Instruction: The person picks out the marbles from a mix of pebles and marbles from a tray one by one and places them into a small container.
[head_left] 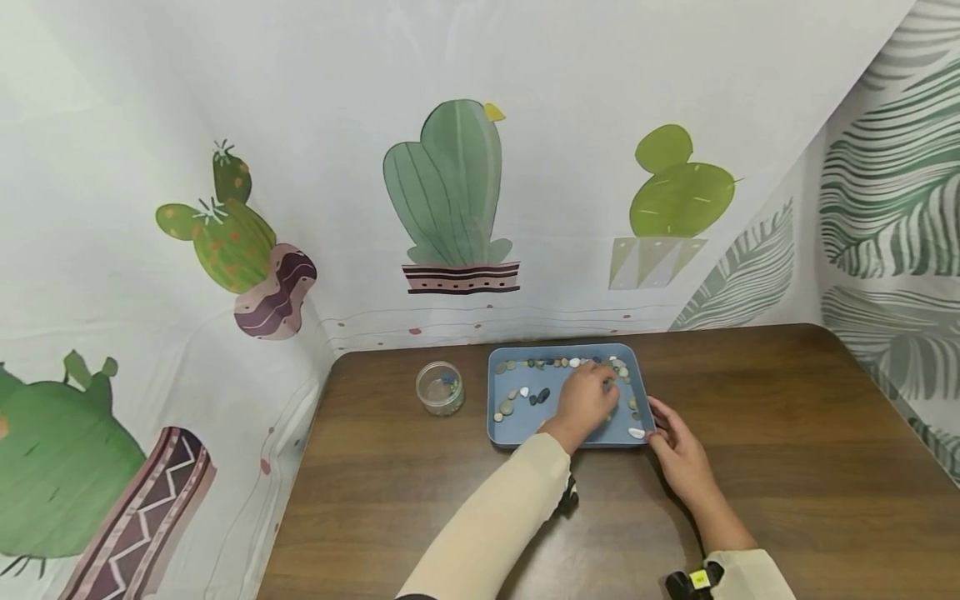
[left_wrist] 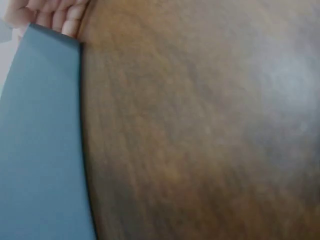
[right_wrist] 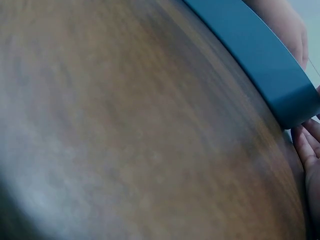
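A blue rectangular tray [head_left: 517, 432] holds small pebbles, with a row [head_left: 555, 363] along its back side and dark stones [head_left: 543, 396] left of the middle. My left hand [head_left: 588, 400] reaches over the tray's right half, fingers bent down among the pebbles; I cannot tell whether they hold one. In the left wrist view its curled fingers [left_wrist: 57, 15] show above the tray wall [left_wrist: 45, 130]. My right hand [head_left: 678, 450] grips the tray's front right corner, thumb at the rim near a white pebble [head_left: 637, 433]. The right wrist view catches those fingers [right_wrist: 306, 145] against the corner.
Left of the tray stands a clear round jar [head_left: 440, 388] with a few blue and greenish bits inside. The brown wooden table [head_left: 750, 392] meets a white cloth wall [head_left: 570, 208] printed with cacti directly behind the tray.
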